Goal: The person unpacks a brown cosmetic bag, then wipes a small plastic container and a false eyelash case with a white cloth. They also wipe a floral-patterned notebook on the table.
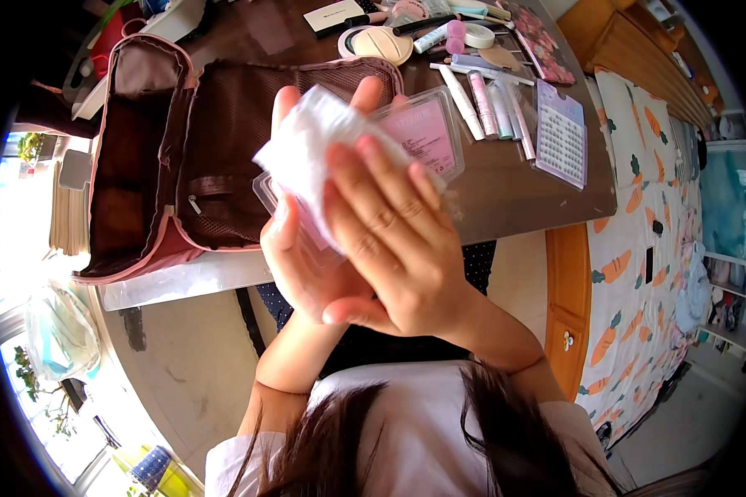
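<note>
My left hand (289, 258) supports a clear plastic case (424, 132) with a pink printed insert; its thumb is on the near side and its fingertips show past the far edge. A white tissue (314, 133) is spread over the middle of the case and hides much of it. My right hand (398, 242) presses the tissue flat against the case, fingers stretched out. Both hands are above the near edge of a dark brown table (510, 192). Just beyond them on the left lies an unzipped brown cosmetic bag (230, 155) with pink trim and mesh pockets.
Several makeup tubes (485, 102) and a false-lash card (559, 133) lie to the right. Farther back are a round powder compact (382, 45), brushes and a floral palette (541, 40). A bed with a carrot-print sheet (634, 273) stands on the right.
</note>
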